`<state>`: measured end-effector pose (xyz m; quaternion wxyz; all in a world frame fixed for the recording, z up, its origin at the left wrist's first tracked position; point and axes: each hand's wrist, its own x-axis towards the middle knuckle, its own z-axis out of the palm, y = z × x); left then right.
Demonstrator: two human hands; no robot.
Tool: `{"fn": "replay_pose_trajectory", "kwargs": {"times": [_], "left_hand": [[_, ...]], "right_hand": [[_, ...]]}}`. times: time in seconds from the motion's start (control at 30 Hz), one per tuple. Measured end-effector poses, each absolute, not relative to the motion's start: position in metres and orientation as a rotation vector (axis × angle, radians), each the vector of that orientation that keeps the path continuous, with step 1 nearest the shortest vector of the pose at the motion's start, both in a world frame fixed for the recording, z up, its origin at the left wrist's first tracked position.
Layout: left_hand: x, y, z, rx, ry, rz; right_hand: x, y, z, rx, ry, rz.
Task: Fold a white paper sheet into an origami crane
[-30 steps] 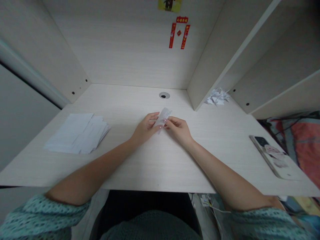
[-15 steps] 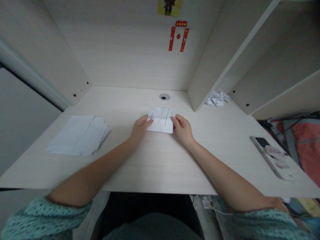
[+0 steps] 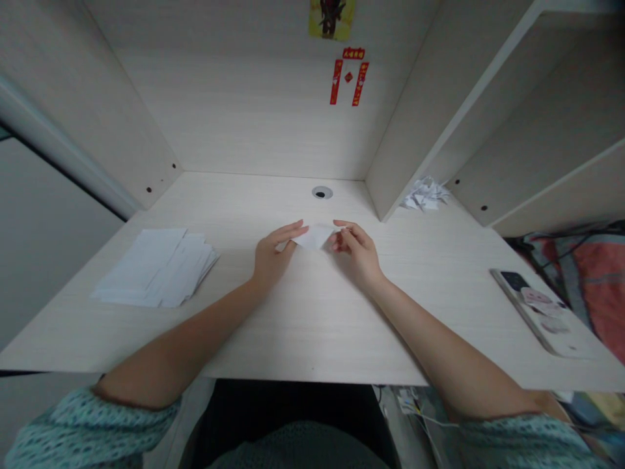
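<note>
Between the fingers of our left hand [image 3: 271, 259] and right hand [image 3: 360, 254] is a small white paper [image 3: 314, 236], and the step in hand looks to us like folding or turning it, though this one view does not settle which. The next move, we judge, calls for a sure pinch at each end so the thin paper does not slip or crumple. Our left fingers reach out over its left end with the thumb drawn up close below, only a narrow gap between, and they seem to have hold of it. On our right, the index finger points out, parted from the rest, while the others curl beside the paper's right end; we cannot tell whether they pinch it or only brush it. The paper is tilted over the middle of the tabletop [image 3: 312, 306], and we cannot tell if its lower edge touches down. Farther out, we have a fanned stack of white sheets [image 3: 159, 267] to the left, a round cable hole [image 3: 322, 193] beyond our hands, a heap of paper scraps [image 3: 424, 194] past the upright panel [image 3: 430, 98], and a phone [image 3: 534, 316] lying near the right edge.
</note>
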<state>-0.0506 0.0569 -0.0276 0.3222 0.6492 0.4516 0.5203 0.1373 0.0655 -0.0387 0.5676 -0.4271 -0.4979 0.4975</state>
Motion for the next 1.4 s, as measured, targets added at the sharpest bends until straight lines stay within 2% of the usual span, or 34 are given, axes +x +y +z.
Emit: {"fn": "replay_pose_trajectory", "kwargs": {"times": [0.13,0.33,0.6,1.0,1.4], "left_hand": [[-0.0525,0.0548,-0.0279,1.940,1.265,1.383],[-0.0517,0.0527,-0.0276,2.065,1.243,1.311],[-0.0486,0.0584,-0.0307,1.523,1.111,1.329],[-0.0430,0.0607,-0.0293,1.297,1.073,1.156],[-0.0442,0.0589,-0.0263,1.027,0.823,0.902]], "right_hand": [[0.1356,0.0654,-0.0344,-0.938,-0.971,1.341],[0.1372,0.0662,-0.0377,-0.946,-1.028,1.242],[0.1422,0.0708,-0.0439,-0.980,-1.107,1.121],[0.1408,0.0713,-0.0412,-0.931,-1.026,1.326],[0.1380,0.0674,-0.0363,-0.873,-0.903,1.491]]}}
